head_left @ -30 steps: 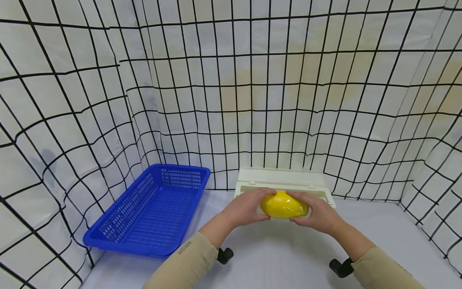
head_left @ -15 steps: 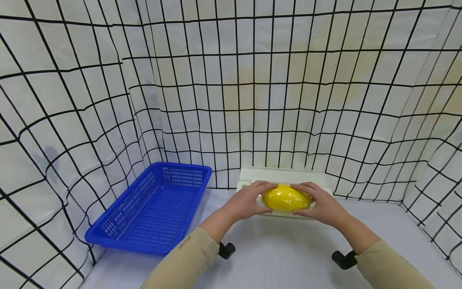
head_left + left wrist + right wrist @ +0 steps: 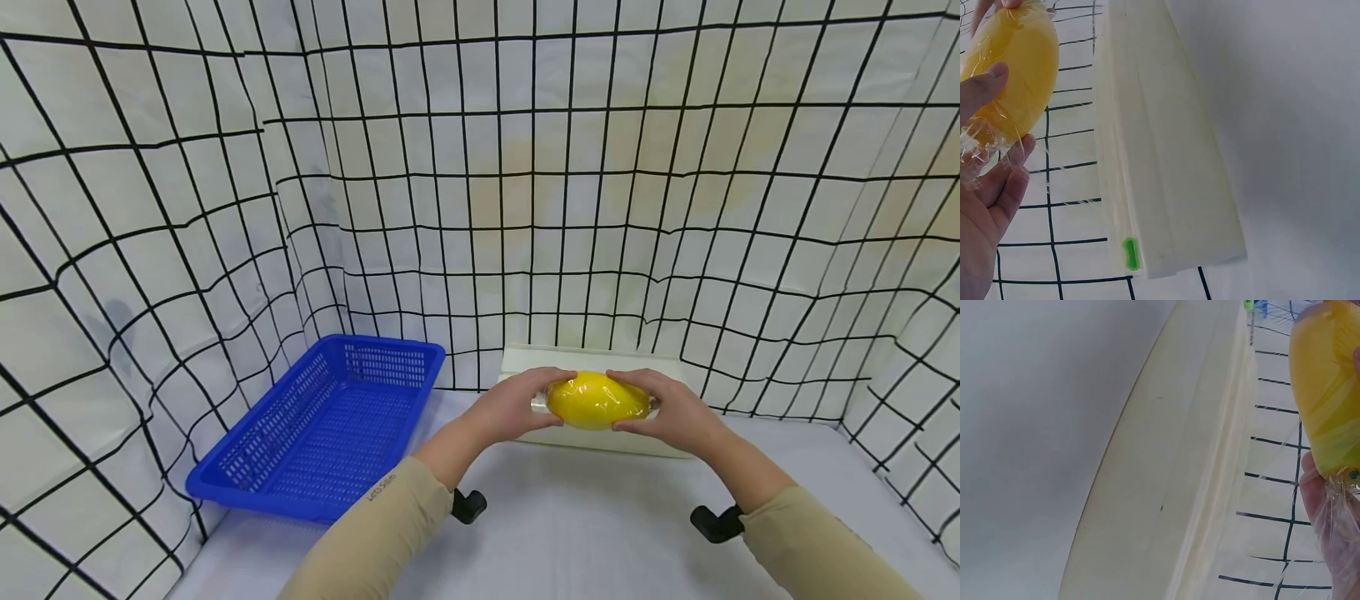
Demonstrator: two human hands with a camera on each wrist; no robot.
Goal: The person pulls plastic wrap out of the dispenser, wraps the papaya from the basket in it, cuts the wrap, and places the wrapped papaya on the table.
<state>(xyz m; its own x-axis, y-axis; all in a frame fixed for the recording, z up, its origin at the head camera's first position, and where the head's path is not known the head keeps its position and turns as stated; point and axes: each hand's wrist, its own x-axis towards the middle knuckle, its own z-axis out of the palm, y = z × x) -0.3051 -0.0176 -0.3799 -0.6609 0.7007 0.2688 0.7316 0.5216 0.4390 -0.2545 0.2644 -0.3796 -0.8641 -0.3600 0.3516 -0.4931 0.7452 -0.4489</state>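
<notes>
A yellow mango (image 3: 597,400), wrapped in shiny clear cling film, is held between both hands. My left hand (image 3: 517,408) grips one end with the thumb below and fingers over the top. The right hand (image 3: 666,410) grips the other end in the same way. Gathered film bunches at both ends, seen as a crinkled tuft (image 3: 985,140) in the left wrist view. Behind and below the mango lies a long white box (image 3: 607,440), its middle hidden by mango and hands. A green slider (image 3: 1130,253) sits at one end of it.
A blue perforated basket (image 3: 322,437) stands on the left of the white-covered table (image 3: 570,533). A black wire grid (image 3: 487,176) over white sheeting surrounds the back and sides. Black camera mounts (image 3: 469,506) stick out beneath both sleeves.
Both hands have raised the mango, so it sits higher in the head view and more of the white box's front shows beneath. The head view has shifted slightly.
</notes>
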